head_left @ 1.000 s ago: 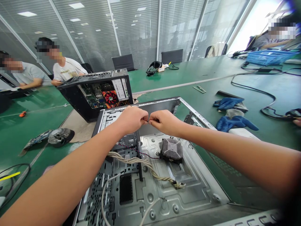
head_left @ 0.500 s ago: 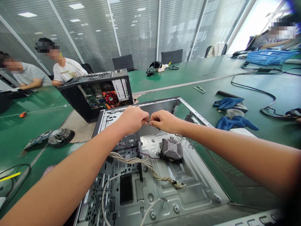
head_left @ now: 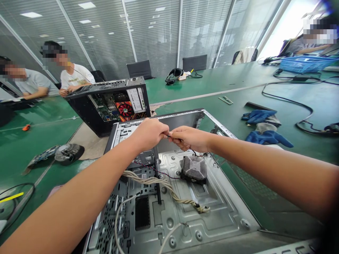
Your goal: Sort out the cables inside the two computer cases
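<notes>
Above the far end of an open metal computer case [head_left: 225,211], my two hands meet with their fingertips pinched together. My left hand [head_left: 152,133] grips one end of a thin dark cable [head_left: 167,135]. The fingers of my right hand [head_left: 189,137] are closed around the same cable, and a dark strand runs from beneath that hand toward a finned heatsink [head_left: 194,167]. What the cable's tip looks like is hidden by my fingers. A bundle of twisted beige cables [head_left: 159,181] lies across the case floor, beside a thin dark red-and-blue wire [head_left: 159,170].
A black computer tower [head_left: 108,106] with a red fan stands behind the case. Blue-grey gloves [head_left: 265,132] lie to the right, and a blue basket [head_left: 304,64] sits far right. At left are a round metal part [head_left: 69,153] and several cables. Other people sit around the green table [head_left: 201,93].
My right hand has turned and its fingers have wrapped further around the cable, with a dark strand now showing below it. My left hand has barely moved.
</notes>
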A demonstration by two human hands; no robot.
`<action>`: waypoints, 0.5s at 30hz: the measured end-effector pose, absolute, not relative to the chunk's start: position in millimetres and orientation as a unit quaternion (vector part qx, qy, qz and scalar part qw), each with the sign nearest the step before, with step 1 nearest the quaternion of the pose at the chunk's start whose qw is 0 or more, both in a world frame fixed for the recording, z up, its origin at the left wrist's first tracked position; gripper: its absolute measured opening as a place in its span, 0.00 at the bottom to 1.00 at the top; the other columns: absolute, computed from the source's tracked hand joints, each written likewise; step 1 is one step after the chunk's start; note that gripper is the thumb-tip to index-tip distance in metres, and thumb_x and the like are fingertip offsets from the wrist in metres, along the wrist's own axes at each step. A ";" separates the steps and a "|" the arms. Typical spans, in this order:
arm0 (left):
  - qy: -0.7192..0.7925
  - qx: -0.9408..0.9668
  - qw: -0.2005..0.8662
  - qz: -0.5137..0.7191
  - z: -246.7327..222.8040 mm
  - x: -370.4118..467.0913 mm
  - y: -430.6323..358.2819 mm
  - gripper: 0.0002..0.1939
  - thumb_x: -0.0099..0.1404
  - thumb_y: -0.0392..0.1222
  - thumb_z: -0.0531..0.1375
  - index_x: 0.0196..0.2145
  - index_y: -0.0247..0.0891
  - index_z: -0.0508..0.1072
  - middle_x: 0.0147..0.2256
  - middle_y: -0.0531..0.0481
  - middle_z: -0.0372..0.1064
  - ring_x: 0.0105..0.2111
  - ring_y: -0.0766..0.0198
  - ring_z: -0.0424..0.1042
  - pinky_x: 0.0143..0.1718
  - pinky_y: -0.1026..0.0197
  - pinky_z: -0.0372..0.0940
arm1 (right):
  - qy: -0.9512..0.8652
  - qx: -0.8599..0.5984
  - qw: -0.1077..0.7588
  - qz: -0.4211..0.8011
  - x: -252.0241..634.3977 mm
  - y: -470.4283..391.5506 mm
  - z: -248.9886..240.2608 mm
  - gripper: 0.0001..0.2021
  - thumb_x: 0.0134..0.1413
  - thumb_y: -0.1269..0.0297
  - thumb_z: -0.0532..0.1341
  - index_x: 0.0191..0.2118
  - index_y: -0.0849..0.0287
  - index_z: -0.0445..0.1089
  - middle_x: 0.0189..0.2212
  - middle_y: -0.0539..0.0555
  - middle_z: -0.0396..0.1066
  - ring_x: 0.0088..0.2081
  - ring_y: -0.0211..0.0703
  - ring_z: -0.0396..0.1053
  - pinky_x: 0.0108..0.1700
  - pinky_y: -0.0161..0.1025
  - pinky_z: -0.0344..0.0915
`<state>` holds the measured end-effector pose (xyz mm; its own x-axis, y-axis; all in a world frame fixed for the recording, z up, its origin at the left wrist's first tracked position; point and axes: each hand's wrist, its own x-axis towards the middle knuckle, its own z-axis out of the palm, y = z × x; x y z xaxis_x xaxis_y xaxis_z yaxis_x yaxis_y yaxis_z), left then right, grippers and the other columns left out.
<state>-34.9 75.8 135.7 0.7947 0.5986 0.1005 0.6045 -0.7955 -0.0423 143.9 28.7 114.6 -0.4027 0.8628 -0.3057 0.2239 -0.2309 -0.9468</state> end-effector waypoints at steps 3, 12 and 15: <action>-0.312 -0.949 0.039 -0.033 136.0 -34.1 74.9 0.10 0.65 0.39 0.55 0.36 0.40 0.77 0.30 0.47 0.73 0.34 0.60 0.68 0.36 0.58 0.56 | -0.594 -0.488 0.259 0.585 145.2 30.8 110.9 0.08 0.57 0.68 0.54 0.27 0.59 0.65 0.16 0.42 0.45 0.18 0.32 0.41 0.22 0.36 0.41; -0.328 -0.944 0.033 -0.020 135.6 -32.9 74.9 0.10 0.65 0.39 0.55 0.34 0.40 0.77 0.28 0.49 0.72 0.31 0.63 0.67 0.34 0.60 0.55 | -0.717 -0.535 0.264 0.362 141.7 34.1 107.5 0.08 0.50 0.67 0.58 0.22 0.59 0.63 0.18 0.46 0.55 0.22 0.34 0.49 0.26 0.37 0.47; -0.328 -0.944 0.014 -0.038 135.3 -34.8 76.0 0.09 0.64 0.39 0.56 0.34 0.39 0.76 0.30 0.49 0.74 0.31 0.63 0.68 0.34 0.60 0.55 | -0.713 -0.538 0.273 0.358 141.0 32.8 107.8 0.08 0.51 0.66 0.58 0.23 0.59 0.63 0.19 0.46 0.56 0.23 0.34 0.50 0.27 0.37 0.48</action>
<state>-34.8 76.0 135.3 0.7819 0.6181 0.0808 0.6203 -0.7844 -0.0021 141.0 32.8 107.8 -0.2718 0.9623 0.0049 0.5712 0.1654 -0.8040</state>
